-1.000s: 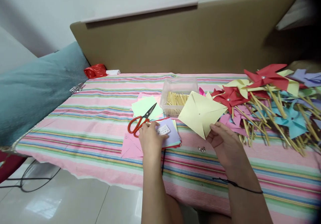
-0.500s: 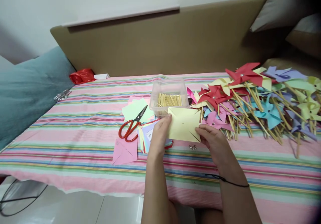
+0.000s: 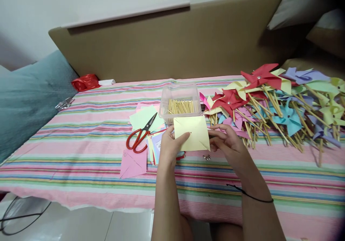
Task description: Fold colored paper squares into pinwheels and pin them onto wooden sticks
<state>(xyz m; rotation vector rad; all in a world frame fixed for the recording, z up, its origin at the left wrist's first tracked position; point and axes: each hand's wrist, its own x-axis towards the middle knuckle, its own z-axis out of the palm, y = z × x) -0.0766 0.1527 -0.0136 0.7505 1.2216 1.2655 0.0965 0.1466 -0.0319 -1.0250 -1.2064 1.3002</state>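
A pale yellow paper square [image 3: 194, 133] with diagonal cuts and a centre hole is held just above the striped cloth. My left hand [image 3: 170, 146] grips its left edge, thumb on top. My right hand [image 3: 226, 143] pinches its right edge with the fingers curled. Under my left hand lies a stack of coloured paper squares [image 3: 155, 148]. Red-handled scissors [image 3: 140, 135] rest just left of the stack. A clear plastic box of wooden sticks [image 3: 180, 102] stands right behind the yellow square.
Many finished paper pinwheels on sticks [image 3: 275, 104] are heaped at the right. A pink cut square [image 3: 133, 163] lies near the front, small metal pins [image 3: 207, 157] beside my right hand. A red bag [image 3: 85, 81] sits at the far left, a teal cushion [image 3: 29, 97] beyond the table edge.
My left hand left the paper stack and took hold of the yellow square. Both hands turned the square and brought it lower, in front of the stick box.
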